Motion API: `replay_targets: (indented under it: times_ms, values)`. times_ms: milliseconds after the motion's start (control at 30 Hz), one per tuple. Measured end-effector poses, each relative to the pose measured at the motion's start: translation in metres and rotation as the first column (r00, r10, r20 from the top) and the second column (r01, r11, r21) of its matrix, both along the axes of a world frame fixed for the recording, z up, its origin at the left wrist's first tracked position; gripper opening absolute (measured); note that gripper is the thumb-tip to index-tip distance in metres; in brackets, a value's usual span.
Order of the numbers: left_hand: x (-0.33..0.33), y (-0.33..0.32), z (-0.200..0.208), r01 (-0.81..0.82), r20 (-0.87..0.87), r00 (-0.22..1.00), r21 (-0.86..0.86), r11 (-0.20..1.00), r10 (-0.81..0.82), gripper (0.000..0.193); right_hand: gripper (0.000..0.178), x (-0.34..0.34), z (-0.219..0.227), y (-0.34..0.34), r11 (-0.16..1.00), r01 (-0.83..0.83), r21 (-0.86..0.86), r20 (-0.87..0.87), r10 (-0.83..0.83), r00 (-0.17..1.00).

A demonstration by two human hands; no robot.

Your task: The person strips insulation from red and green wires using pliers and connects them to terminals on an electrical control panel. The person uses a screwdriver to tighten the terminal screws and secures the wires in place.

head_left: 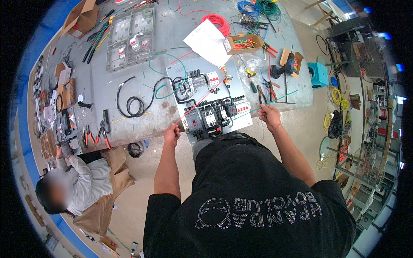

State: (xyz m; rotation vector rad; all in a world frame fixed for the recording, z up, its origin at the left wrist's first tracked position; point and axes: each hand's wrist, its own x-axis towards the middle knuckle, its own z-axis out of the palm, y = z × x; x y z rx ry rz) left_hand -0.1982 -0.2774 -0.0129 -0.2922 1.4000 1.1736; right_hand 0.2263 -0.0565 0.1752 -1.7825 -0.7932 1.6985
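Observation:
My left hand (172, 135) pinches the end of a thin red wire (199, 102), which slants up across a light grey mounting plate (233, 72). On the right, my right hand (269, 118) has its fingers closed on a green wire (282, 98) that crosses the plate's lower right and runs past the hand. The plate carries a dark circuit breaker (194, 123), white contactors (210, 118), a row of breakers with red switches (242, 110) and a terminal block (198, 80). Its near edge lies against my body.
Pliers (261, 94), a cordless drill (286, 66) and a box of coloured cable ties (243, 44) lie right of the plate. A black cable (137, 105) coils at left, below clear plastic enclosures (130, 36). Another person (92, 185) works at the left.

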Motion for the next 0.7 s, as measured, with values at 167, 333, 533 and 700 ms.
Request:
replay_targets:
  times_ms: [167, 333, 533, 700]
  values:
    - [0.0026, 0.0025, 0.0004, -0.010, -0.004, 1.000, -0.049, 0.999, 0.010, 0.028, 0.014, 0.0013, 0.0000, -0.0003, 1.000, 0.000, 0.007, 0.001, 0.000, 1.000]
    - [0.0013, 0.0002, -0.0061, -0.005, 0.000, 1.000, -0.039, 0.999, 0.005, 0.028, 0.015, -0.0013, 0.0037, -0.0012, 1.000, 0.009, 0.000, 0.019, -0.009, 1.000]
    - [0.0017, 0.0010, -0.0048, -0.001, -0.003, 1.000, -0.050, 0.999, 0.001, 0.028, 0.014, -0.0016, 0.0045, -0.0015, 1.000, 0.009, -0.006, 0.027, -0.009, 1.000]
    - [0.0021, 0.0015, -0.0027, 0.002, -0.004, 1.000, -0.059, 0.998, -0.003, 0.028, 0.013, 0.0012, 0.0020, -0.0012, 1.000, 0.012, -0.003, 0.028, -0.012, 1.000]
